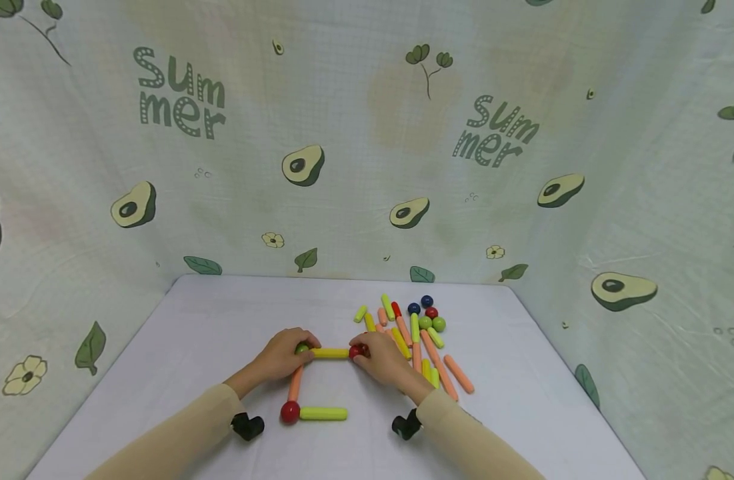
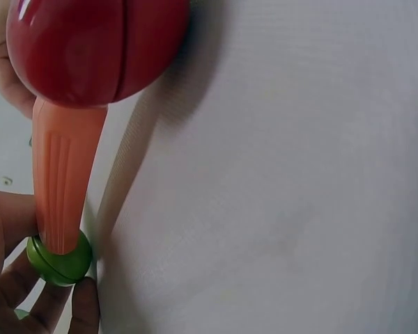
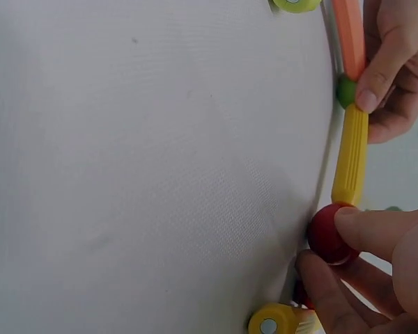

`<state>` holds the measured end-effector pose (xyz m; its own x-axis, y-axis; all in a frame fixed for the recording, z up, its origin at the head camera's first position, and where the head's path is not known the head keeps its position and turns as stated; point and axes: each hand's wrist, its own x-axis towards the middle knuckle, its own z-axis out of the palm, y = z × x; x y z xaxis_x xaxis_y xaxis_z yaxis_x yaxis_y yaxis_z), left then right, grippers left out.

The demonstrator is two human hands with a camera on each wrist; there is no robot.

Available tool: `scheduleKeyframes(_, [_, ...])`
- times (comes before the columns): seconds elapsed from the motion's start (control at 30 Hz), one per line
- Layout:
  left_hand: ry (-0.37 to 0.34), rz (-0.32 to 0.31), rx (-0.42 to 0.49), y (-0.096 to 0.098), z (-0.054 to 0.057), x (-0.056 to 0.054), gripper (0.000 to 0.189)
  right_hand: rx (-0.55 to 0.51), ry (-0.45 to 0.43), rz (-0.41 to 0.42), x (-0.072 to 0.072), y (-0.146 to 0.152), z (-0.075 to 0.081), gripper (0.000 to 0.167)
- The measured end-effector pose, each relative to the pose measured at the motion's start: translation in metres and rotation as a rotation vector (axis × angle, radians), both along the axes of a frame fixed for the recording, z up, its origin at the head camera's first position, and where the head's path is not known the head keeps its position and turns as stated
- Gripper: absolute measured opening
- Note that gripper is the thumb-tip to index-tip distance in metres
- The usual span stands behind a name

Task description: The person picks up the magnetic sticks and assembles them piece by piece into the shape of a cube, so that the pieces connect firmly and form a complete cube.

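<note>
A person's left hand [image 1: 283,357] grips a green ball [image 2: 64,267] while the right hand [image 1: 383,360] pinches a red ball [image 3: 326,235], a yellow stick [image 1: 331,353] spanning the two, beside loose sticks [image 1: 459,373] on the counter [image 1: 253,307].

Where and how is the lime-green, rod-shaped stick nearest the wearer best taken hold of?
Probably near its free right end, from above, pinching across the long sides: the lime-green, rod-shaped stick lies flat on the table, and its left end meets a glossy red ball.
</note>
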<state>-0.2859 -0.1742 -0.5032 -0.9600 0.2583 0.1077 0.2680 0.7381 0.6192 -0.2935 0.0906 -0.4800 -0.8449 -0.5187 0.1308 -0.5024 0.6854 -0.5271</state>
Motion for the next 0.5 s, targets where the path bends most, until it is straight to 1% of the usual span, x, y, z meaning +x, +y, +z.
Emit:
scheduleKeyframes(0.33, [-0.014, -0.015, 0.013, 0.0, 0.0006, -0.0005, 0.013, 0.014, -0.015, -0.007, -0.0026, 0.0009, 0.0009, 0.029])
scheduleKeyframes(0.5, [-0.017, -0.021, 0.017, 0.0012, 0.0017, 0.0003, 0.014, 0.008, -0.01, 0.007, -0.0028, 0.001, 0.002, 0.028])
